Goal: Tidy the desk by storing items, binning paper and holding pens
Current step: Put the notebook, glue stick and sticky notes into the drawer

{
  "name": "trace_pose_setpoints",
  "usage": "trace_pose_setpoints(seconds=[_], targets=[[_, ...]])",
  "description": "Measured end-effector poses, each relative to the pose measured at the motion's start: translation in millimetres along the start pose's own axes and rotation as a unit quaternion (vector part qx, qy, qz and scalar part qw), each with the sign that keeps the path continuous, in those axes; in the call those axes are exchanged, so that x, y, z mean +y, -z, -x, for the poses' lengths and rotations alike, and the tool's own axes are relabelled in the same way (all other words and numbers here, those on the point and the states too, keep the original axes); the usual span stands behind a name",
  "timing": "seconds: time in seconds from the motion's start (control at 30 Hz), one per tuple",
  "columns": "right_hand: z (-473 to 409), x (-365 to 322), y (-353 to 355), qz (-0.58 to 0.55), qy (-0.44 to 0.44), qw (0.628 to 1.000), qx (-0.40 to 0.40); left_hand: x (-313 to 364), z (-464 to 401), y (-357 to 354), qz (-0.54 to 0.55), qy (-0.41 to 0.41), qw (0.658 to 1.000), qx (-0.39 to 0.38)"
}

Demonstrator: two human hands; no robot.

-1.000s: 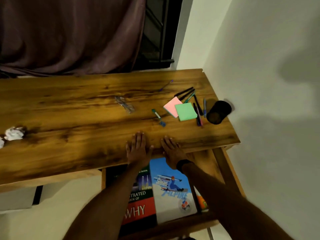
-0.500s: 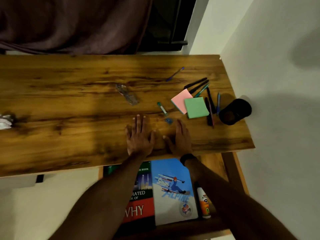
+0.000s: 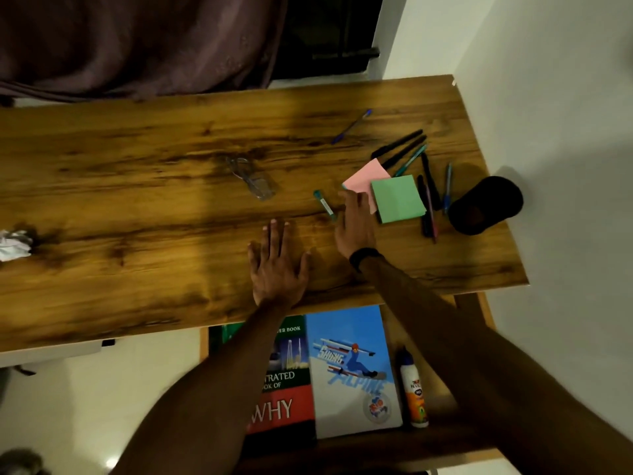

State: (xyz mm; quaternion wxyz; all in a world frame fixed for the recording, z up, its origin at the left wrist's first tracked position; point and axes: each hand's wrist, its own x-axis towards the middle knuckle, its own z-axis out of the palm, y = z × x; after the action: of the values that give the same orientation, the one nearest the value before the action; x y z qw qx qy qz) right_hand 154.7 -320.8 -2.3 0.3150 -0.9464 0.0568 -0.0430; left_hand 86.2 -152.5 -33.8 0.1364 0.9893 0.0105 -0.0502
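My left hand lies flat on the wooden desk, fingers spread. My right hand reaches forward with straight fingers, its tips at the pink sticky pad and beside the green sticky pad. A small green tube lies just left of the right hand. Several pens lie scattered behind and right of the pads, and a blue pen lies apart, farther back. A black pen holder lies tipped at the right edge. Crumpled paper sits at the far left.
Clear glasses lie mid-desk. An open drawer under the desk holds two books and a glue bottle. A white wall bounds the desk on the right; a dark curtain hangs behind it.
My right hand has slid forward from the desk's front edge to the sticky pads. The left hand has stayed flat in place. The camera has shifted slightly.
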Motion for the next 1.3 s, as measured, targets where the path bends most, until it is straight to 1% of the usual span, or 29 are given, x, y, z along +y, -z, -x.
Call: trace_pose_setpoints(seconds=[0.07,0.17,0.23,0.3,0.37,0.43,0.5,0.57,0.63,0.7,0.77,0.8,0.93,1.07,1.2,1.3], targets=[[-12,-9,-5,0.028,0.012,0.999,-0.025,0,0,0,0.0,-0.001,1.0,0.0],[-21,-11,-15,0.113,0.02,0.99,-0.084,-1,-1,0,0.001,0.0,1.0,-0.002],[-17,-7,-17,0.141,0.016,0.986,-0.091,-2,0,0,0.0,-0.002,1.0,-0.001],[-3,1,-14,0.125,0.021,0.988,-0.084,-2,1,-1,0.002,-0.004,1.0,0.003],[24,16,-7,0.066,0.033,0.994,-0.075,-1,2,-1,0.005,-0.004,1.0,0.009],[61,37,7,-0.003,0.01,0.998,-0.057,-2,0,-2,0.006,-0.004,1.0,0.008],[104,55,27,-0.036,-0.022,0.998,-0.046,-3,0,-4,0.009,-0.006,1.0,0.006],[147,74,47,-0.043,-0.053,0.998,-0.014,-3,0,-6,0.006,-0.015,1.0,0.009],[184,91,64,-0.02,-0.087,0.996,0.016,-4,1,-6,0.011,-0.019,1.0,0.009],[210,106,77,-0.013,-0.151,0.988,0.016,-4,6,-6,0.021,-0.022,0.999,0.012],[228,117,83,-0.012,-0.199,0.98,-0.004,-4,14,-6,0.026,-0.027,0.999,0.018],[233,122,82,-0.003,-0.197,0.98,-0.016,-3,18,-7,0.029,-0.025,0.999,0.017],[231,142,71,0.018,-0.156,0.985,-0.075,1,41,-14,0.018,-0.013,0.999,0.023],[209,160,60,0.084,-0.103,0.979,-0.155,18,67,-24,0.011,0.012,0.999,0.033],[192,171,51,0.137,-0.067,0.963,-0.222,38,94,-37,-0.001,0.017,0.999,0.045],[190,177,46,0.192,-0.038,0.943,-0.268,44,114,-44,-0.004,0.006,0.999,0.035]])
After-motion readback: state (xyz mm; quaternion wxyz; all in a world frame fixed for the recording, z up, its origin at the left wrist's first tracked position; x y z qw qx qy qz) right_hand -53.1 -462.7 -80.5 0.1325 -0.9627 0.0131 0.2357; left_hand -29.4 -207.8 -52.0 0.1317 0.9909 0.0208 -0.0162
